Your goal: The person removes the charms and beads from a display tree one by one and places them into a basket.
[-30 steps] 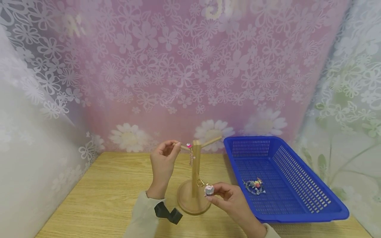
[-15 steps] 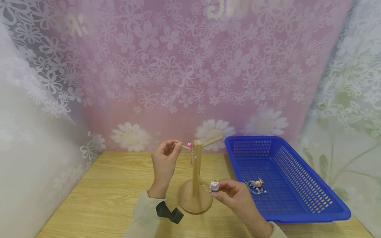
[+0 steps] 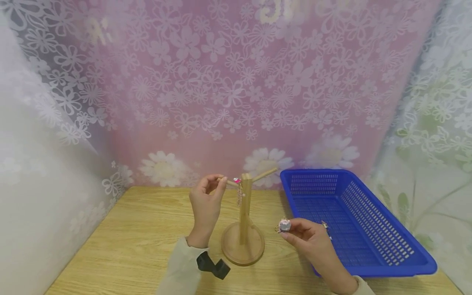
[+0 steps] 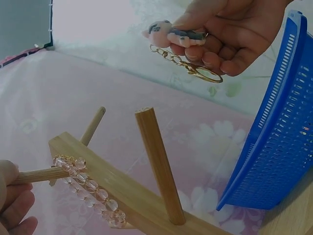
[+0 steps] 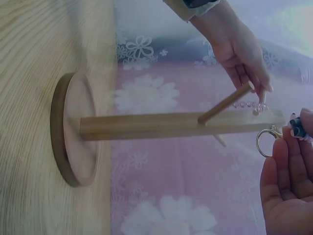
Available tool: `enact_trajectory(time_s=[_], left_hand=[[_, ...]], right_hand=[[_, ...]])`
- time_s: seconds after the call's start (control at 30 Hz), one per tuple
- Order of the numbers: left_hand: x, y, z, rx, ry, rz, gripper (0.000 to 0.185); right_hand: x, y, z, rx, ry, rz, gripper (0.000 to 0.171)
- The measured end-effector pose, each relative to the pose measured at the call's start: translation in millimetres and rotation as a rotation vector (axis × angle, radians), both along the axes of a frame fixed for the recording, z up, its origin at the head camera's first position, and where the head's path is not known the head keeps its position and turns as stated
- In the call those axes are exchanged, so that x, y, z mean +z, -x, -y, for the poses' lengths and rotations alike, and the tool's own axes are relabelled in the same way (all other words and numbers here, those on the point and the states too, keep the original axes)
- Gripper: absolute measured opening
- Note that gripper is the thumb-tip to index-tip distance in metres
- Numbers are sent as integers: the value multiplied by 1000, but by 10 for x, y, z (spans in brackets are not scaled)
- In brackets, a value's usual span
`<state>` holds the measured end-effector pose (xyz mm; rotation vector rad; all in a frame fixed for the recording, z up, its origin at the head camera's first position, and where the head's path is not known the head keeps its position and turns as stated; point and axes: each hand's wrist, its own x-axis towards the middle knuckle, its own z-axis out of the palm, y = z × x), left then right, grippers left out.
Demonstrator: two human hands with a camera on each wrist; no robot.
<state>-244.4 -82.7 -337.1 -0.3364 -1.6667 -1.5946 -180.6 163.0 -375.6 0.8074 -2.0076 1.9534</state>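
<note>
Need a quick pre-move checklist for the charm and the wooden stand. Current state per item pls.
1. Charm gripped: ok, pinched in the right hand.
2. Gold ring outside the pinch: ok, it dangles below the charm on its chain.
3. Stand upright, base on the table: ok.
4. Beaded strap on its peg: ok, looped over it near the post.
5. That peg's end free: not ok, the left hand pinches it.
6. Contents of the basket: cannot tell, the right hand hides part.
</note>
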Motion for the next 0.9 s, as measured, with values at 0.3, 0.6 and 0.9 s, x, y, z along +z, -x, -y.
enact_trajectory(time_s=[0.3, 0.6, 0.9], left_hand=[[-3, -1, -35, 37, 24, -47, 15], [-10, -21, -44, 118, 83, -69, 16], [-24, -29, -74, 194, 105, -108, 14]], right_hand=[[35, -31, -320, -208, -99, 170, 17], [51, -26, -698, -334, -110, 260, 14], [55, 74, -964, -450, -137, 272, 12]])
